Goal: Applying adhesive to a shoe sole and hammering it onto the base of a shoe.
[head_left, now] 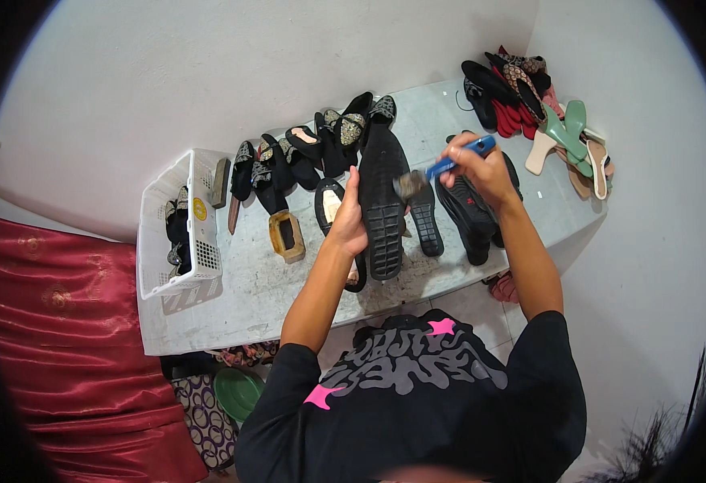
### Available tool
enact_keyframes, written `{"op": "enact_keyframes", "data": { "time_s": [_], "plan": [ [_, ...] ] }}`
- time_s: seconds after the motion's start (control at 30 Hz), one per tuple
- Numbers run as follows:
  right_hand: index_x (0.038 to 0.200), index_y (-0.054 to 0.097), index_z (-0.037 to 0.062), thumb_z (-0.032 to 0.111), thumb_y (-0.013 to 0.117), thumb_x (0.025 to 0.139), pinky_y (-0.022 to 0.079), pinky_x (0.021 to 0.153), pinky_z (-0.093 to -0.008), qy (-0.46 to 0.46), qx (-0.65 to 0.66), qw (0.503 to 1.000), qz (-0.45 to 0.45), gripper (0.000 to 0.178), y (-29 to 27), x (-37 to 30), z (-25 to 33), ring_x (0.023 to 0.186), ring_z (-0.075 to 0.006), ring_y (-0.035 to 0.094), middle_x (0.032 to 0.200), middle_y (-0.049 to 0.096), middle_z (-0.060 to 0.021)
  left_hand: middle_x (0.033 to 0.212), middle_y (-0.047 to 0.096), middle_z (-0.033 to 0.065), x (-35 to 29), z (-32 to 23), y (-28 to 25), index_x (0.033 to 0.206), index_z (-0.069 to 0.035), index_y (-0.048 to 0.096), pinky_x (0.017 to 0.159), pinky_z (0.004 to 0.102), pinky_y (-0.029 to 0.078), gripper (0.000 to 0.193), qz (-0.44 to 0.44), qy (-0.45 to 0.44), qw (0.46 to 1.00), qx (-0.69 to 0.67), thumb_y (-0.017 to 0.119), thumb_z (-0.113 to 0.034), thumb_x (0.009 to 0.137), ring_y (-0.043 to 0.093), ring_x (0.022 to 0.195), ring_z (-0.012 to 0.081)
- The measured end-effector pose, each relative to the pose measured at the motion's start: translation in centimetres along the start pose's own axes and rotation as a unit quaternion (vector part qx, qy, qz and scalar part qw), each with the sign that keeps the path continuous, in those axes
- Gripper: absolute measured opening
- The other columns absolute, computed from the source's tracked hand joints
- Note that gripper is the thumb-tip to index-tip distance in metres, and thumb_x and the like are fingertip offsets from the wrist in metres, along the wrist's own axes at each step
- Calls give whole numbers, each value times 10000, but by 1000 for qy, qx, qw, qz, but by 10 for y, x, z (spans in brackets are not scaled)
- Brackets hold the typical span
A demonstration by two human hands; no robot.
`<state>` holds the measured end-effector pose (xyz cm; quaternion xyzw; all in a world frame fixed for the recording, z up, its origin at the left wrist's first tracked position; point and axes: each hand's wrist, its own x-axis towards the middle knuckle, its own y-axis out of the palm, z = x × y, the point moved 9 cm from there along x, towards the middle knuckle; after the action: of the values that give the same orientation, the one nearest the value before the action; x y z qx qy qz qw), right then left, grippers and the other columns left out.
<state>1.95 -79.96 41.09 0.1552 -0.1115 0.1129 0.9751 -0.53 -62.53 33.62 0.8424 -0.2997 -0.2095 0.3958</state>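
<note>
The right hand (483, 171) is closed around the handle of a blue brush (465, 154), its bristles at the right edge of a black sole (382, 189); whether they touch it I cannot tell. The left hand (350, 223) is clamped on that sole from the left, thumb along the edge, holding it above the near middle of the table (248, 294), tread up. To brush well, I'd keep that thumb clear of the bristles and use short, even strokes along the rim (the heel's deep grooves probably catch excess). Just right lies a smaller sole (426, 224), then a black shoe (465, 205). To the left sit a tan pot (287, 249) and, farther out, a white crate (205, 256); a shoe pile (522, 84) fills the far right.
</note>
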Motion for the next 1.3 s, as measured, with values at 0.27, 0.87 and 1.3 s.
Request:
{"op": "enact_keyframes", "data": {
  "time_s": [0.27, 0.87, 1.3],
  "plan": [
    [895, 596, -83, 89, 592, 879, 558, 577, -294, 3, 16, 999, -36, 173, -10, 7, 4, 643, -223, 662, 763, 643, -168, 1119, 602, 123, -7, -7, 0, 1255, -45, 502, 862, 463, 529, 744, -43, 45, 998, 13, 355, -679, 894, 632, 938, 240],
    [866, 588, -70, 81, 560, 895, 556, 544, -299, -39, -15, 998, -54, 156, 0, -20, 3, 628, -214, 658, 777, 638, -171, 1073, 606, 105, -8, -11, 2, 1239, -43, 499, 902, 450, 521, 716, -53, 33, 998, 32, 374, -660, 900, 628, 958, 221],
    [857, 580, -77, 57, 530, 899, 568, 564, -310, -103, -16, 994, -44, 150, 30, -22, -4, 661, -223, 661, 788, 632, -177, 1122, 609, 127, -5, -44, -4, 1271, -41, 496, 910, 448, 513, 690, -54, 129, 987, -75, 388, -623, 917, 628, 985, 238]
  ]
}}
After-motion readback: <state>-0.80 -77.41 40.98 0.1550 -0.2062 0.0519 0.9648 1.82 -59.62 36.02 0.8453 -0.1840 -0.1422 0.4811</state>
